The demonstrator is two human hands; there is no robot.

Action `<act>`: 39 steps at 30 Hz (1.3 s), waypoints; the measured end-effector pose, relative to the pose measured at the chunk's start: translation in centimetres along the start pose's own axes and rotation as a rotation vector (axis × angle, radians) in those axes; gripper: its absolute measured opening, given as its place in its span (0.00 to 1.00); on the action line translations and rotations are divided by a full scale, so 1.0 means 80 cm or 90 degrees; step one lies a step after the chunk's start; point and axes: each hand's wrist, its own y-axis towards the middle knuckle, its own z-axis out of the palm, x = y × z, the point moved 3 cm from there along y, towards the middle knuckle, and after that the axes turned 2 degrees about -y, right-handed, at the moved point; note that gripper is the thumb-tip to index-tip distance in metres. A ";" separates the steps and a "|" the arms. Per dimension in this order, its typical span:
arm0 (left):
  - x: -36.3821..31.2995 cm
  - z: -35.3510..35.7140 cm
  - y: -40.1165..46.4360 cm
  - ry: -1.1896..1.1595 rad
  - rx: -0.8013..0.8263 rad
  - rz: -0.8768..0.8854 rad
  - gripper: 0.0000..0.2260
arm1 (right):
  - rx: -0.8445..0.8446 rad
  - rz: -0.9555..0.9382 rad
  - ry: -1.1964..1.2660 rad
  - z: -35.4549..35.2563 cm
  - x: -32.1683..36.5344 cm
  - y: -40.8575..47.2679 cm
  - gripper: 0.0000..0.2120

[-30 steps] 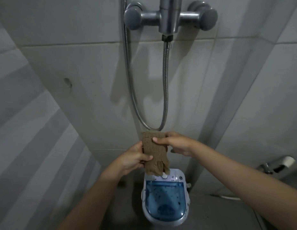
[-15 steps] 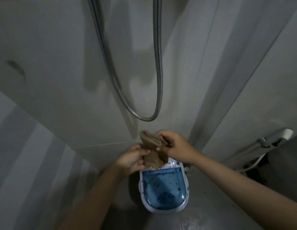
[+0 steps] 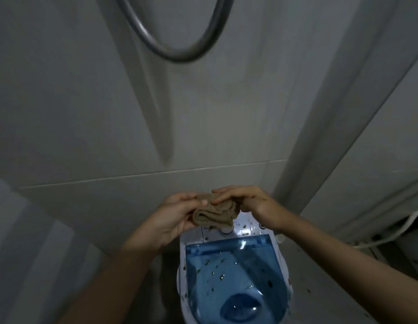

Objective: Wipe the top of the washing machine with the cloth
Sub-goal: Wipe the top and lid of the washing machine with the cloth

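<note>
Cloth [image 3: 214,212]: tan, knitted or ribbed weave, bunched into a loose roll. Held in the air between both hands, above the rear control panel of the washing machine and not touching it; one loose end hangs down toward the panel.

Left hand [image 3: 174,215]: palm turned up and inward, cupping the left end of the cloth. Grip pinched on the fabric, thumb laid across the top.

Right hand [image 3: 246,203]: comes in from the right, back of the hand upward. Grip pinched on the upper right part of the cloth, fingers [image 3: 223,191] curled over it and meeting the left thumb.

Washing machine [image 3: 233,277]: small, white body, translucent blue lid closed. Dark specks scattered over lid and white panel; possibly debris or droplets, the light is too dim to say. Stands on the floor against the tiled wall [image 3: 203,127].

Shower hose [image 3: 177,51]: grey loop hanging on the wall, well above the hands.

White pipe [image 3: 395,235]: at right edge, low, near the floor.
</note>
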 end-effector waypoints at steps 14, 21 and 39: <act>0.065 -0.003 0.021 0.030 -0.027 0.087 0.11 | -0.280 -0.267 -0.540 0.077 -0.084 -0.011 0.17; 0.083 -0.008 -0.038 0.262 -0.111 0.074 0.14 | -0.263 -0.239 -0.501 0.088 -0.070 -0.040 0.09; 0.290 -0.150 -0.038 0.900 0.032 0.118 0.68 | -0.212 0.018 -0.770 0.146 -0.139 0.084 0.10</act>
